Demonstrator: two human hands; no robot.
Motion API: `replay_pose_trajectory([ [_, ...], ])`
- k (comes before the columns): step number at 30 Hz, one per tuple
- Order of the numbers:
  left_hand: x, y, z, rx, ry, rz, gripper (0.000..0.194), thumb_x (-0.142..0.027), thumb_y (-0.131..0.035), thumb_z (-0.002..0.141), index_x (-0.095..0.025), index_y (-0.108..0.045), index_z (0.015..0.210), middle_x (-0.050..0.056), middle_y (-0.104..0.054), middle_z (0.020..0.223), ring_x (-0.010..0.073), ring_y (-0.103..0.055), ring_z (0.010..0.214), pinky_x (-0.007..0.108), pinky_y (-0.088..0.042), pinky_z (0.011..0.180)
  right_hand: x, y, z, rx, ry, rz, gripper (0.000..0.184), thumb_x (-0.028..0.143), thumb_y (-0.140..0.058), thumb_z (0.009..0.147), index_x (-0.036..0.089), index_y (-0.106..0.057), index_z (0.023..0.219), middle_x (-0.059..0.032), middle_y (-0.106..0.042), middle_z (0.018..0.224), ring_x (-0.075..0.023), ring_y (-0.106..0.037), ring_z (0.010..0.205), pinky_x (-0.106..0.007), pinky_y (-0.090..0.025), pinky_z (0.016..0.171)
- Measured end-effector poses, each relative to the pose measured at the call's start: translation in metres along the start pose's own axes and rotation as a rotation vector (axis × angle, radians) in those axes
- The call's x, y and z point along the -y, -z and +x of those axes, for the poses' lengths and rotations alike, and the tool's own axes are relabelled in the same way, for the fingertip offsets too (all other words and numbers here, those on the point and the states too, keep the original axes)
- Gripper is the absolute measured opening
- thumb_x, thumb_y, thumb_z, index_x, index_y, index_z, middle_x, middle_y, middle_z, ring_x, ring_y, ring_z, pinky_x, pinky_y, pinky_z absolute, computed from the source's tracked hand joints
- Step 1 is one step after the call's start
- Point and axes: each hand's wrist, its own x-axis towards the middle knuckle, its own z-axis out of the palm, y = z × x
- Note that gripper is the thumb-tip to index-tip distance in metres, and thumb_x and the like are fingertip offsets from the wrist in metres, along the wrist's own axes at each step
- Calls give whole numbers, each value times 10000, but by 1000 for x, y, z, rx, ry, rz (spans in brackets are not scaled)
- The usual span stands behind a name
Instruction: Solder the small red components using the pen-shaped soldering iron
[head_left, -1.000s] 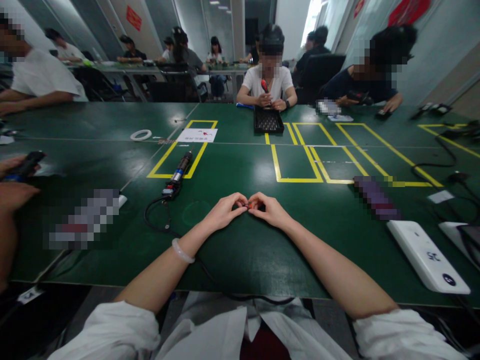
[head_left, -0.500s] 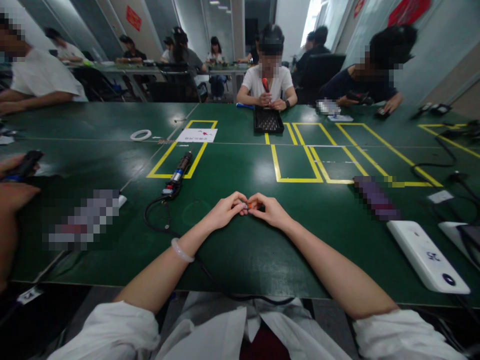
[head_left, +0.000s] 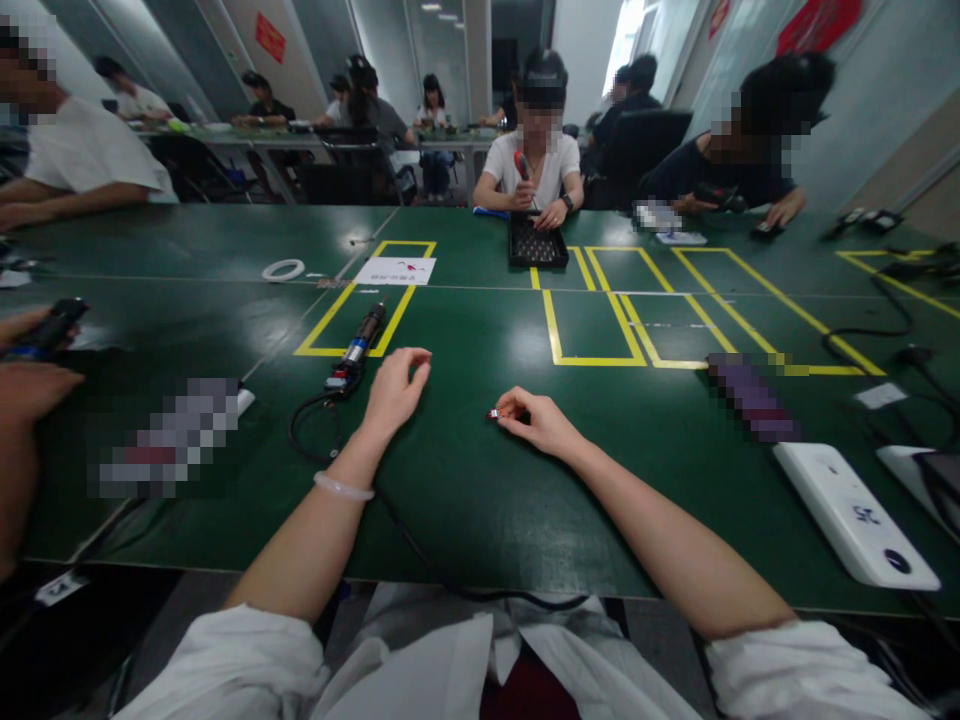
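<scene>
My right hand [head_left: 541, 420] pinches a small red-and-silver part [head_left: 493, 414] just above the table; the part's exact kind is too small to tell. My left hand [head_left: 397, 390] is apart from it, with curved fingers and a gap between thumb and forefinger, and nothing shows in it. Left of that hand lies a black cylindrical corded tool [head_left: 366, 328] with a blue and silver band and a thin tip that points away from me. Its black cable [head_left: 294, 420] loops beside my left wrist and runs under my forearm.
The green table [head_left: 480, 520] bears yellow tape outlines [head_left: 596, 360]. A white power bank [head_left: 855, 515] and a blurred phone [head_left: 754, 397] lie at right. A printed paper [head_left: 394, 271] and a white tape ring [head_left: 283, 270] lie farther back. Across sits a person [head_left: 529, 170] at a black tray [head_left: 538, 262].
My left hand has let go of the small part and moved left and forward, towards the corded tool. My right hand stays in place with the part. The person opposite has lowered a red-handled tool.
</scene>
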Motion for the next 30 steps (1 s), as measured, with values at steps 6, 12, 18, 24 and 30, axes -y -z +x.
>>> replay_pose_trajectory([
  [6,66,46,0,-89,415,524,773,-537,-580,825,-77,-359,1406,248,-362,1453,404,-371,1306,539,-340,1037,0,-1,1,-7,-4,7,139,228,-602,864,185,-582,994,-23,-669,851,-140,-628,765,-266,-496,734],
  [12,92,60,3,182,514,476,657,-552,-554,831,-148,-463,1341,166,-516,1321,323,-541,1122,463,-463,877,0,0,1,-21,-15,7,133,238,-617,855,185,-589,973,-16,-663,830,-141,-620,747,-273,-497,730],
  [18,88,54,6,180,439,497,609,-459,-641,786,-144,-520,1292,156,-538,1273,301,-569,1069,419,-466,870,0,-1,1,-42,-27,-6,123,241,-627,853,179,-596,955,-11,-647,809,-139,-609,739,-269,-490,717],
  [24,54,34,5,155,407,553,612,-570,-593,769,-184,-568,1243,153,-581,1183,328,-606,1000,412,-494,792,-3,-2,5,-95,20,-73,94,204,-642,827,174,-615,911,-26,-618,863,-139,-593,768,-268,-483,729],
  [30,1,1,-4,188,179,498,586,-570,-554,794,-194,-560,1244,115,-594,1128,284,-600,1007,363,-493,810,-1,-3,6,-99,20,-85,109,169,-629,809,174,-606,915,-7,-610,801,-128,-578,708,-254,-466,685],
])
